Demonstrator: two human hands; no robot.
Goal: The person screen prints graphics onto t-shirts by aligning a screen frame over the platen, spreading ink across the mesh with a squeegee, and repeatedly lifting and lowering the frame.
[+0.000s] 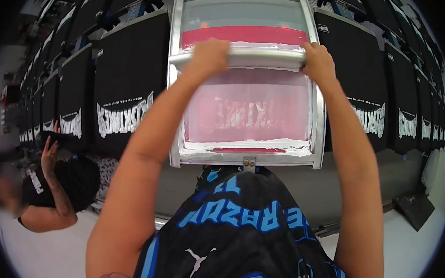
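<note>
Both my hands grip a long silver squeegee that lies across a screen printing frame. My left hand, somewhat blurred, is wrapped round its left part. At the right end, my right hand has its fingers closed on the bar. White ink is piled along the near edge of the mesh, with more along the squeegee. Through the pinkish mesh, pale lettering shows faintly. A red strip crosses the screen beyond the squeegee.
Black shirts on boards flank the frame, including one at left and one at right, with white printed lettering. Another person stands at the left with a hand raised near the shirts. A dark flat object is at the lower right.
</note>
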